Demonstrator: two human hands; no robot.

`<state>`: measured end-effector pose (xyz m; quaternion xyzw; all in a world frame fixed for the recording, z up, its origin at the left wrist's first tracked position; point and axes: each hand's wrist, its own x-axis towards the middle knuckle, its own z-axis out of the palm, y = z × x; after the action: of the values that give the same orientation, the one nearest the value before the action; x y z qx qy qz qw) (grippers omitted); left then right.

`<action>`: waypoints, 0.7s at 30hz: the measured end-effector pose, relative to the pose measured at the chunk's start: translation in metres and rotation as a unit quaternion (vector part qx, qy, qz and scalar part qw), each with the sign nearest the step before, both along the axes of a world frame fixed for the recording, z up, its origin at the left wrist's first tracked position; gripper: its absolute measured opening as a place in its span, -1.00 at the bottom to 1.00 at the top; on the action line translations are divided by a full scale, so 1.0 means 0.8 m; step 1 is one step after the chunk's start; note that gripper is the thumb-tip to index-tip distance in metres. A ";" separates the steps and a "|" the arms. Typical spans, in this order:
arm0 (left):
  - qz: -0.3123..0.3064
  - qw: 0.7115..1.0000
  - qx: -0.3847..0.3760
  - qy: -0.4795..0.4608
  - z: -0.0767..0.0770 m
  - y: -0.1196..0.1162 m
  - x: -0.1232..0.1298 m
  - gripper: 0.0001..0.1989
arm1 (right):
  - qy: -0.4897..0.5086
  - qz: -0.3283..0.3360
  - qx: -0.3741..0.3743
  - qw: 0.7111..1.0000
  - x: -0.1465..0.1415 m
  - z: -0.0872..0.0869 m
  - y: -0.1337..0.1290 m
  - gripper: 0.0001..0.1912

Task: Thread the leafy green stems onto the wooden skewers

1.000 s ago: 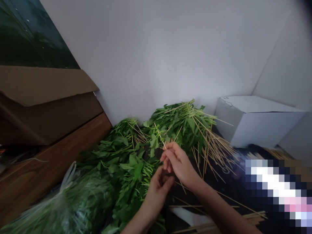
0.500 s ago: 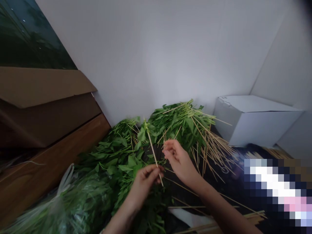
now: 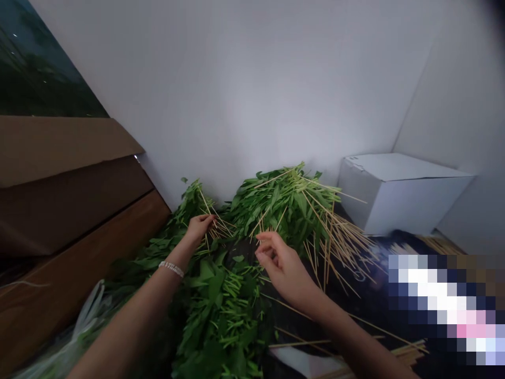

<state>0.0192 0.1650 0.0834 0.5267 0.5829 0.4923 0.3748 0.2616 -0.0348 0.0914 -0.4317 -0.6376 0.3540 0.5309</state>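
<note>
Over the left pile of skewered greens (image 3: 193,197), my left hand (image 3: 200,226) pinches a thin wooden stick (image 3: 206,202), whose upper part lies against the leaves. My right hand (image 3: 278,263) is held in mid-air with its fingers curled apart and nothing between them. Behind it lies a larger heap of skewered greens (image 3: 276,195), its sticks (image 3: 347,237) fanning out to the right. Cut leafy stems (image 3: 232,295) are piled below, between my two forearms.
A cardboard box (image 3: 71,158) stands at the left above a brown wooden surface (image 3: 90,237). A white box (image 3: 418,195) sits at the right by the wall. Loose sticks (image 3: 402,352) lie at the lower right, and a plastic bag (image 3: 81,321) at the lower left.
My left hand has moved away, up and to the left, with the stick to the left pile. My right hand has hardly moved. The view has shifted slightly.
</note>
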 end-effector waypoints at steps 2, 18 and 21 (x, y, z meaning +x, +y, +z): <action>0.020 1.000 -0.002 0.015 -0.007 0.021 -0.001 -0.71 | -0.002 0.001 -0.002 1.000 0.001 0.000 0.001 -0.70; -0.271 0.950 0.012 0.154 -0.017 -0.186 0.028 -0.73 | -0.058 0.012 0.013 0.998 0.014 -0.003 0.008 -0.86; -0.277 0.939 0.033 0.204 -0.021 -0.205 0.022 -0.79 | -0.080 0.019 0.010 0.997 0.015 -0.003 0.009 -0.85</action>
<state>0.0365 0.0007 0.0665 0.7684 0.4612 0.2705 0.3517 0.2738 -0.0279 0.0888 -0.4408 -0.6895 0.3221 0.4759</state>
